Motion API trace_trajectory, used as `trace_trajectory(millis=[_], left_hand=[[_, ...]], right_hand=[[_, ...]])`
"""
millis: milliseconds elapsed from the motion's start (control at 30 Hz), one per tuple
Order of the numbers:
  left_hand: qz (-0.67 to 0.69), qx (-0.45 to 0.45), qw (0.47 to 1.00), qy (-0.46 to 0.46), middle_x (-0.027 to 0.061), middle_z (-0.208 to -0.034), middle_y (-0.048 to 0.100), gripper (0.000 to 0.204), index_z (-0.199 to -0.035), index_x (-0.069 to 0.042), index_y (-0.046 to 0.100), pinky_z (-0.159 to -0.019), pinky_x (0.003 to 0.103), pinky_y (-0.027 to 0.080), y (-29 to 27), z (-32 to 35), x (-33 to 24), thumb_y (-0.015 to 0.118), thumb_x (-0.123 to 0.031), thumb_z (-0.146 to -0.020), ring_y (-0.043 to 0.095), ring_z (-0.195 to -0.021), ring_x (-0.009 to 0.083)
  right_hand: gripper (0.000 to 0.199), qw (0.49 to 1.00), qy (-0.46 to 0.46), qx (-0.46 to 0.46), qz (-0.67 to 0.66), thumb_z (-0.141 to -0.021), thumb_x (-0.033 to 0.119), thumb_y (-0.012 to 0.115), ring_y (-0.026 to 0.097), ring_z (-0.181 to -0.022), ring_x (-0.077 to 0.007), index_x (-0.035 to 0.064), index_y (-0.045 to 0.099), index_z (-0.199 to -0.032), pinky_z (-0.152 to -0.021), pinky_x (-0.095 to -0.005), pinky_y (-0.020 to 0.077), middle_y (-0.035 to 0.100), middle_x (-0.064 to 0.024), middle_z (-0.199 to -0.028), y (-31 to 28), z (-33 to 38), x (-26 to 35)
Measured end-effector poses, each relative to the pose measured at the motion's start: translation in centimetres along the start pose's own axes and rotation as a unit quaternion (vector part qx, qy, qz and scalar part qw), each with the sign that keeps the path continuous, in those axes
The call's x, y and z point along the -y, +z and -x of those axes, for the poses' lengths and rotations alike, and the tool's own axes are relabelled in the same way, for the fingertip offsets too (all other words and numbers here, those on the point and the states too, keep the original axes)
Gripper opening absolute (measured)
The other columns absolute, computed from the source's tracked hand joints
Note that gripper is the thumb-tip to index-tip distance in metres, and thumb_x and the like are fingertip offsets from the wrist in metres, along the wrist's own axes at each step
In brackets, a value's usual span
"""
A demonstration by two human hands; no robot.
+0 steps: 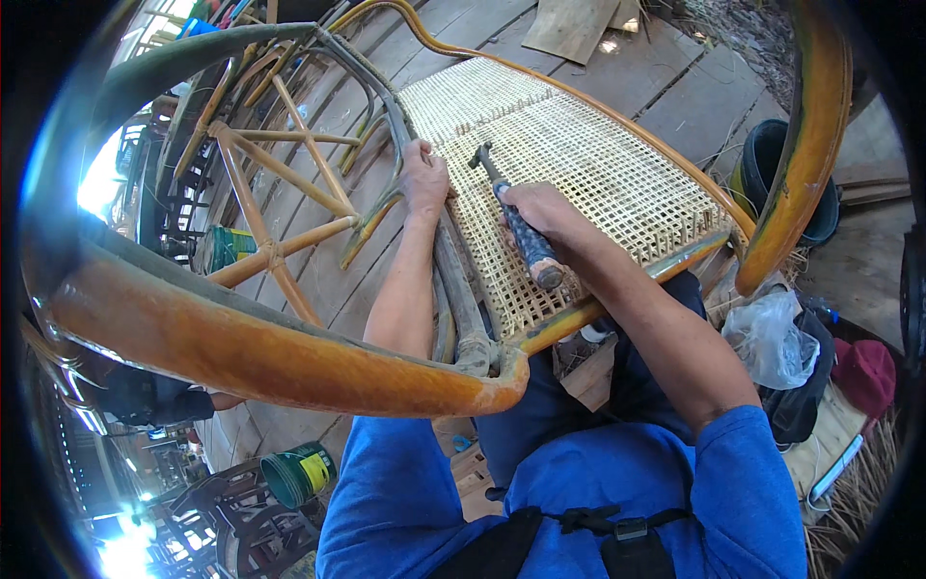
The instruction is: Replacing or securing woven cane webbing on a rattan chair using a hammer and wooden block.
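A woven cane panel [550, 145] stretches across a curved wooden chair frame [280, 333] in front of me. Short wooden pegs [690, 227] stand up in a row along its near right edge, and another row crosses the weave farther away. My right hand [542, 207] grips a hammer [529, 236] with a dark wrapped handle; its metal head hovers over the cane, pointing away from me. At the panel's left edge, my left hand [424, 180] is closed with its fingers against the frame. Whatever it pinches there is hidden.
Bamboo-like poles [280, 193] lashed together stand to the left. A green bucket [297, 473] lies lower left, and a dark bucket [786, 183] stands at the right. A plastic bag [772, 343] and a maroon cloth [863, 374] lie right of me. Flat boards [571, 29] rest on the plank floor.
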State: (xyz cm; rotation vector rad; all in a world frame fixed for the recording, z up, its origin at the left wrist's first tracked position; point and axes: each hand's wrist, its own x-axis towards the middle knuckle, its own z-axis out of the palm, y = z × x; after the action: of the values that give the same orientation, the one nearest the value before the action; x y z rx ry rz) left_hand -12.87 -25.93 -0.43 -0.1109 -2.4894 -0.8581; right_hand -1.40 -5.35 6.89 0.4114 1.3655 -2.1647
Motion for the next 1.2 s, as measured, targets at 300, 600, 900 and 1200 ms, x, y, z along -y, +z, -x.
trace_trajectory(millis=[300, 600, 900, 1200], left_hand=[[-0.037, 0.018, 0.999, 0.026, 0.0139, -0.071, 0.054, 0.015, -0.092, -0.004, 0.05, -0.063, 0.037, 0.045, 0.5, -0.4, 0.3, 0.051, -0.005, -0.077, 0.056, -0.064, 0.0258], [-0.007, 0.023, 1.0, 0.006, 0.0116, -0.067, 0.052, 0.014, -0.091, -0.003, 0.051, -0.062, 0.035, 0.044, 0.4, -0.3, -0.3, 0.051, -0.005, -0.077, 0.052, -0.062, 0.0222], [-0.015, 0.076, 0.997, -0.016, 0.0115, -0.069, 0.052, 0.014, -0.09, -0.002, 0.052, -0.063, 0.034, 0.044, 0.9, -1.1, 0.1, 0.053, -0.007, -0.077, 0.052, -0.064, 0.0208], [-0.067, 0.085, 0.993, 0.038, 0.0233, -0.091, 0.06, 0.022, -0.096, -0.002, 0.053, -0.077, 0.045, 0.046, 1.4, -1.4, -0.6, 0.048, -0.009, -0.075, 0.059, -0.085, 0.0394]], right_hand=[[0.021, 0.998, 0.018, 0.018, 0.062, -0.083, 0.012, 0.051, 0.053, -0.047, -0.0191, -0.0083, 0.056, -0.083, -0.041, -0.0349, 0.0444, 0.055, -0.0107, -0.065, -0.2, -0.6, 0.0], [0.021, 0.998, -0.008, 0.003, 0.055, -0.079, 0.01, 0.052, 0.053, -0.047, -0.0201, -0.01, 0.056, -0.081, -0.04, -0.0359, 0.0428, 0.055, -0.011, -0.065, -0.2, -1.1, -0.6], [0.021, 0.998, -0.012, -0.02, -0.051, -0.081, 0.01, 0.05, 0.05, -0.05, -0.0175, -0.0093, 0.053, -0.088, -0.045, -0.0327, 0.0417, 0.051, -0.0076, -0.066, -0.5, 0.5, 0.0], [0.021, 0.996, 0.003, -0.025, -0.081, -0.084, 0.011, 0.05, 0.051, -0.051, -0.0165, -0.008, 0.053, -0.092, -0.046, -0.0319, 0.0437, 0.054, -0.0086, -0.068, -0.3, 0.7, 0.4]])
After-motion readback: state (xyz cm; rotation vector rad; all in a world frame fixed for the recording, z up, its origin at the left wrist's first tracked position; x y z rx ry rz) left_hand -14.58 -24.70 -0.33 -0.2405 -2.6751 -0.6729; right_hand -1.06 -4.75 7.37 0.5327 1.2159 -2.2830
